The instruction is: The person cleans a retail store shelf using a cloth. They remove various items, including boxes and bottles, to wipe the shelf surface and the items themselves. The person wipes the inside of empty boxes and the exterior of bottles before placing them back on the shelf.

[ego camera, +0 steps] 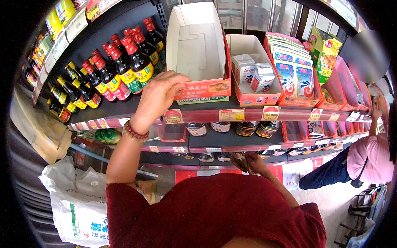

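Observation:
My left hand (159, 94) grips the near left corner of an open white-lined cardboard display box (201, 46) with a red printed front. The box holds nothing and sits on the upper shelf, with a green-edged carton piece (203, 101) showing under its front. Soy sauce bottles (141, 66) with red caps stand just left of it. Low in front of my body, my right hand (256, 162) holds a crumpled brownish cloth (239, 162), partly in shadow.
Right of the box are an open carton (252, 46) with small yeast boxes, a carton of blue-and-white sachets (294, 77) and a yellow seasoning bag (327, 60). Lower shelves hold dark bottles (246, 127). A white plastic sack (77, 214) lies left. A person in pink (369, 158) stands at right.

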`<state>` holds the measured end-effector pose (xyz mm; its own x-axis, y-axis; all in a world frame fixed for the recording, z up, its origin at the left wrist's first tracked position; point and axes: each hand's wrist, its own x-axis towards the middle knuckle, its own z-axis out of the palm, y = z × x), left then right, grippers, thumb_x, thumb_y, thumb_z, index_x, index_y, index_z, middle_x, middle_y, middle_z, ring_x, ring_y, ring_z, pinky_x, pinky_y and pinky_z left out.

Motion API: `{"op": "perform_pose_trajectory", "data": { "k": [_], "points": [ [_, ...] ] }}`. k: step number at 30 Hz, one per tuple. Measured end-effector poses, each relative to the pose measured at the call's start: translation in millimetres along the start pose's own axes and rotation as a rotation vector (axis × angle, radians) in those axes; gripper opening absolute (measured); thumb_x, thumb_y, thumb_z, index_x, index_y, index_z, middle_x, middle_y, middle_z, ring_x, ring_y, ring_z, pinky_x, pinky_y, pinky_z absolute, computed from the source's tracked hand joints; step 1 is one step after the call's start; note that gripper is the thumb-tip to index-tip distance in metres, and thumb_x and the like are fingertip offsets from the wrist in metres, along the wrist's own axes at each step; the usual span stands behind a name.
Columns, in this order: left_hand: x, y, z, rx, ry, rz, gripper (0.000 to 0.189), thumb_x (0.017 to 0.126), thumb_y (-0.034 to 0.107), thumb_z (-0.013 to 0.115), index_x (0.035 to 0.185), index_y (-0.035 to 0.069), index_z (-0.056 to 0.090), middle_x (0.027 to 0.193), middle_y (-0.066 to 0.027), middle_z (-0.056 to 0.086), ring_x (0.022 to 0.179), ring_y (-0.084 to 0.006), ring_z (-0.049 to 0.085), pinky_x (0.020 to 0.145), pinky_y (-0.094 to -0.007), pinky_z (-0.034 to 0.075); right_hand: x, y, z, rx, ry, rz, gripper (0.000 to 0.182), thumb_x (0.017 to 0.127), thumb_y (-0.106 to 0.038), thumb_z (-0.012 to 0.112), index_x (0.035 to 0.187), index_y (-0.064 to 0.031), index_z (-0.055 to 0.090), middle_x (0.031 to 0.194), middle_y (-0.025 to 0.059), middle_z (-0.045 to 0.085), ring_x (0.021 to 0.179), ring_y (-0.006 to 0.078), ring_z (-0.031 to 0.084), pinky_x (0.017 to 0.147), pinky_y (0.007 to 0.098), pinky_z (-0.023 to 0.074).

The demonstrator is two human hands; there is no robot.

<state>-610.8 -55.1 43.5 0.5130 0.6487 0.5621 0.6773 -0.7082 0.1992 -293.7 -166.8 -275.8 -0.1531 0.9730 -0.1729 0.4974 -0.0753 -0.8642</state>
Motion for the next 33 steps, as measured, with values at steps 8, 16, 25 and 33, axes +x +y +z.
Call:
{"op": "perform_pose_trajectory", "data": {
  "k": [8, 16, 25, 33],
  "points": [
    [-2.4, -0.4, -2.2, -0.009, 0.035, 0.040, 0.010, 0.081, 0.004, 0.056, 0.091, 0.000, 0.059, 0.081, -0.0112, 0.059, 0.076, -0.0232, 0.057, 0.068, -0.0291, 0.044, -1.8, 8.6, 9.5, 0.039, 0.061, 0.003, 0.026, 0.088, -0.022, 0.047, 0.101, -0.0024, 0.060, 0.090, 0.0154, 0.064, 0.087, 0.0244, 0.061, 0.076, 0.0355, 0.0462],
    [-3.4, 24.2, 2.1, -0.038, 0.075, -0.141, 0.026, 0.083, 0.007, 0.059, 0.108, 0.008, 0.059, 0.099, -0.0068, 0.055, 0.066, -0.0140, 0.053, 0.058, -0.0234, 0.043, -6.4, 6.0, 0.6, 0.017, 0.058, -0.020, 0.028, 0.088, -0.022, 0.048, 0.105, -0.0039, 0.059, 0.094, 0.0178, 0.063, 0.088, 0.0273, 0.060, 0.079, 0.0364, 0.0457],
    [-10.0, -2.6, 11.6, -0.026, 0.091, -0.036, 0.011, 0.082, 0.007, 0.057, 0.091, 0.002, 0.057, 0.083, -0.0123, 0.056, 0.077, -0.0274, 0.057, 0.067, -0.0314, 0.045, -20.3, -12.9, -0.9, 0.080, 0.052, 0.139, 0.025, 0.086, -0.016, 0.049, 0.103, -0.0017, 0.060, 0.095, 0.0140, 0.064, 0.091, 0.0239, 0.060, 0.080, 0.0343, 0.0458],
    [-9.9, 0.8, 9.3, -0.143, 0.060, -0.084, 0.010, 0.080, 0.004, 0.057, 0.090, 0.001, 0.057, 0.080, -0.0100, 0.055, 0.072, -0.0250, 0.056, 0.065, -0.0299, 0.044, -20.6, 17.1, 10.3, 0.087, 0.125, 0.026, 0.027, 0.087, -0.020, 0.048, 0.103, -0.0022, 0.059, 0.096, 0.0175, 0.063, 0.092, 0.0299, 0.060, 0.080, 0.0361, 0.0456]
  ]
}}
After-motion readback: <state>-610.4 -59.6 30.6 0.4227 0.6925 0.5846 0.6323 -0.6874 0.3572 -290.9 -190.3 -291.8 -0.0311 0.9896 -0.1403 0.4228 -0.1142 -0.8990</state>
